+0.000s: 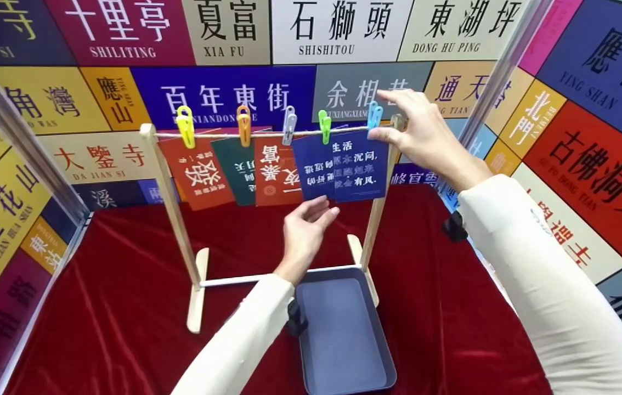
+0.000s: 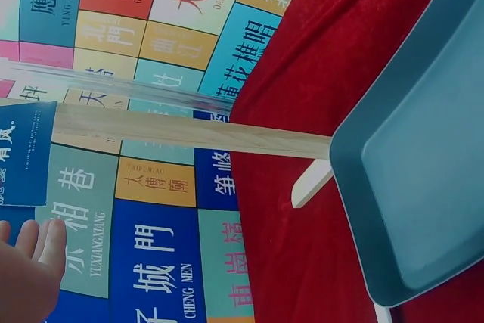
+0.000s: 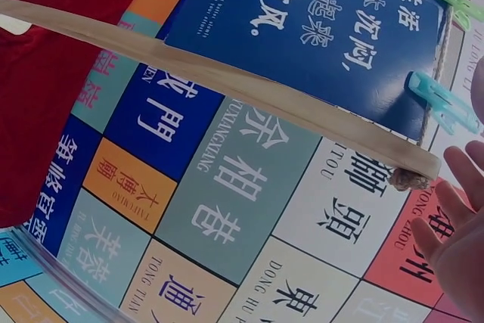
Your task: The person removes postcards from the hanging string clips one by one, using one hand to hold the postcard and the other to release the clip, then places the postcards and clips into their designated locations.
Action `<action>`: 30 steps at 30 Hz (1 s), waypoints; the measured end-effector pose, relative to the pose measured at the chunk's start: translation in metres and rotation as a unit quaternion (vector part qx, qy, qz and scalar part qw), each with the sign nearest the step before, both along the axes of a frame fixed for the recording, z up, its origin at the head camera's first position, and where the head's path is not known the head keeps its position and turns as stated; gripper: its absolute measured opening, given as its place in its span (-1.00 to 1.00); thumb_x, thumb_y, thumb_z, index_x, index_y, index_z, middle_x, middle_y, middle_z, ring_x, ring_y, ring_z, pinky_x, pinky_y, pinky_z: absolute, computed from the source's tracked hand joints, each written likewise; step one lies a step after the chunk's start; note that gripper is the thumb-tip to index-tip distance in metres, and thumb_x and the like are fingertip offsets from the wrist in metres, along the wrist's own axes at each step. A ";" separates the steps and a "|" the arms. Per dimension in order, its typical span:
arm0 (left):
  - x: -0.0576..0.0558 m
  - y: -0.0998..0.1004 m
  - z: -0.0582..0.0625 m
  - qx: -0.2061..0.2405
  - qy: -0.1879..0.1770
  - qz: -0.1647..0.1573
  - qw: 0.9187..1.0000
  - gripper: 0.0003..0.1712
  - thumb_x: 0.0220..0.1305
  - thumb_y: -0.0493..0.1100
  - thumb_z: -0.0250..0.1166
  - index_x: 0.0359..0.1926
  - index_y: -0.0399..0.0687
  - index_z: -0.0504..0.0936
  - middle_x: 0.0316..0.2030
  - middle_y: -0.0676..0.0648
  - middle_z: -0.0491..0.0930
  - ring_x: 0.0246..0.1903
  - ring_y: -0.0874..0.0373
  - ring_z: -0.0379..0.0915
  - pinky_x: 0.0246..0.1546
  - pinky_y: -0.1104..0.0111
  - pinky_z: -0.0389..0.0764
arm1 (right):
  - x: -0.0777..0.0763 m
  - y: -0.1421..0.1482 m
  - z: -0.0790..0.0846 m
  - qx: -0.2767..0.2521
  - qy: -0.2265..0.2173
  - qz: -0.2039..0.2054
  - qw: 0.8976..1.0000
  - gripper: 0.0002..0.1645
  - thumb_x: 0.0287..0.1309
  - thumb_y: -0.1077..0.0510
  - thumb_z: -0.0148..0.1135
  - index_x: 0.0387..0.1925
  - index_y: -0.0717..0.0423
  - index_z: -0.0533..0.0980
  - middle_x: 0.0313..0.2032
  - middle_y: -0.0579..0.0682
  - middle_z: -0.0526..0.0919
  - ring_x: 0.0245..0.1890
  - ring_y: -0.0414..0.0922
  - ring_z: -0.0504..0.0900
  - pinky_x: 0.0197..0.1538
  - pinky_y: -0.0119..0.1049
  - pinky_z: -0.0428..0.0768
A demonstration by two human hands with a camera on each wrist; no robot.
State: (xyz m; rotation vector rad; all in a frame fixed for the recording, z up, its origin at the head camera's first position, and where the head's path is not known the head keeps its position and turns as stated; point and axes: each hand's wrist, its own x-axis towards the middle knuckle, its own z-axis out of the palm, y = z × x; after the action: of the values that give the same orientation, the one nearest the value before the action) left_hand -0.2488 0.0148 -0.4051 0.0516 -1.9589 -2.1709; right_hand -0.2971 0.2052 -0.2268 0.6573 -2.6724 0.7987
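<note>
My right hand [image 1: 418, 123] is beside the light blue clothespin [image 1: 374, 116] at the rope's right end, thumb and fingers spread around it. In the right wrist view the fingers stand apart from that clothespin [image 3: 442, 102]. A dark blue card [image 1: 363, 167] with white writing hangs there, overlapping another blue card [image 1: 315, 170] under the green clothespin [image 1: 324, 126]. Below these cards is my left hand [image 1: 304, 227], its fingers loosely bent and holding nothing. In the left wrist view the hand [image 2: 30, 274] is near the card's lower edge [image 2: 23, 179].
Yellow [image 1: 185, 127], orange [image 1: 243, 126] and grey clothespins [image 1: 289, 126] hold red [image 1: 201, 178] and green cards [image 1: 237, 170] farther left. The rope spans a wooden stand [image 1: 171, 219]. A grey tray [image 1: 304, 329] sits on red cloth [image 1: 124, 296]. Lettered panels [image 1: 223, 93] surround it.
</note>
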 end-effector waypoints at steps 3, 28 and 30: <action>-0.003 0.002 -0.001 -0.001 -0.006 0.000 1.000 -0.55 0.16 -0.28 0.47 0.10 -0.26 0.67 0.01 -0.29 0.71 0.02 -0.05 0.70 0.10 0.34 0.72 | -0.002 -0.001 0.002 -0.001 -0.004 -0.002 1.000 -0.13 0.17 -0.08 0.37 0.44 0.06 0.30 0.39 0.11 0.42 0.45 0.08 0.25 0.60 0.08 0.15; -0.023 0.012 -0.005 0.040 -0.059 0.018 0.997 -0.57 0.15 -0.31 0.47 0.07 -0.26 0.68 -0.10 -0.28 0.68 -0.20 0.10 0.67 -0.12 0.42 0.78 | -0.017 -0.015 0.007 0.016 -0.069 -0.030 0.997 -0.32 0.38 -0.06 0.18 0.45 -0.04 0.30 0.45 0.09 0.36 0.50 0.05 0.23 0.62 0.04 0.12; -0.023 0.011 -0.006 0.046 -0.060 0.015 0.997 -0.56 0.16 -0.30 0.47 0.08 -0.27 0.68 -0.07 -0.30 0.67 -0.19 0.11 0.66 -0.11 0.42 0.77 | -0.017 -0.016 0.007 0.015 -0.067 -0.030 0.997 -0.33 0.39 -0.04 0.18 0.45 -0.02 0.31 0.44 0.10 0.37 0.49 0.06 0.24 0.62 0.04 0.13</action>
State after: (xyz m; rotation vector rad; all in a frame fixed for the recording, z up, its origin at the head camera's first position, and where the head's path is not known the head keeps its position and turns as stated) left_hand -0.2722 0.0261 -0.4116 0.2309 -1.9043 -2.2873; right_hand -0.3144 0.1896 -0.2197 0.5467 -2.8155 0.8158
